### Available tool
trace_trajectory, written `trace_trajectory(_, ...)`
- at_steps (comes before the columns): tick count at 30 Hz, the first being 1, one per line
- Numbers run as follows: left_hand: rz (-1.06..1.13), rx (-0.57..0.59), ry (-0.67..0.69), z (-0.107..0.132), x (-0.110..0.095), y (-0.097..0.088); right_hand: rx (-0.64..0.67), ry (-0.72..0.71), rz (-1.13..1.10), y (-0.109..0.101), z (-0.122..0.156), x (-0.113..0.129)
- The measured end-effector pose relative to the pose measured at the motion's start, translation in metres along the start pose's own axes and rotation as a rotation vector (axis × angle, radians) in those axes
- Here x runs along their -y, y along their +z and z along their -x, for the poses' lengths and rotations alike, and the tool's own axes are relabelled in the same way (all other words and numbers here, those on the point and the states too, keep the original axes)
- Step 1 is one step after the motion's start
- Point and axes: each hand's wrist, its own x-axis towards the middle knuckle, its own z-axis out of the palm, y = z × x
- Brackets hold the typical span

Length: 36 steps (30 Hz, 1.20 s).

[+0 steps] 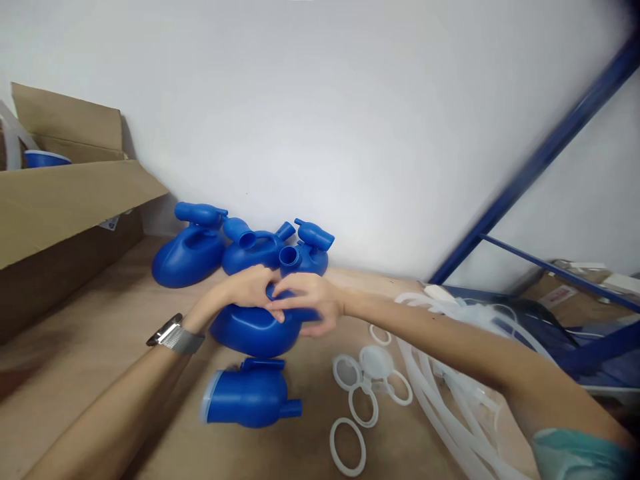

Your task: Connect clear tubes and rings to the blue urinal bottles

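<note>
Left hand (255,288) and right hand (316,299) angled inward, fingers close together; both grips clamped on blue bottle (257,333).

the sole view, worn at head height, faces forward and down from behind and above the left hand (254,288) and right hand (316,299), fairly near, with desk (175,433) beneath them, wall (320,120) beyond.
</note>
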Motion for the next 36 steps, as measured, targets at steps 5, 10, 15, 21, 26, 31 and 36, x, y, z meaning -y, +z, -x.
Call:
trace_trajectory(5,-0.027,-0.046,-0.061,0.001,0.002,0.002,-0.467,0.276,-0.244,0.018,0.004,0.008)
trace_trajectory(10,-0.099,-0.052,-0.149,0.007,-0.001,0.003,-0.829,0.673,-0.325,0.036,-0.002,0.023)
trace_trajectory(15,-0.088,-0.077,-0.159,0.008,-0.001,0.003,-0.612,0.836,-0.092,0.024,0.068,0.081)
trace_trajectory(21,-0.143,-0.048,-0.165,0.006,0.000,0.002,-0.189,1.480,0.163,0.007,0.238,0.157)
trace_trajectory(26,-0.128,-0.060,-0.205,0.006,0.001,0.001,-0.243,1.545,0.227,0.041,0.315,0.161)
trace_trajectory(31,-0.137,-0.051,-0.218,0.006,0.003,0.001,-0.373,1.657,0.288,0.056,0.336,0.153)
trace_trajectory(36,-0.118,-0.066,-0.237,0.007,-0.001,0.000,-0.309,1.645,0.201,0.045,0.346,0.159)
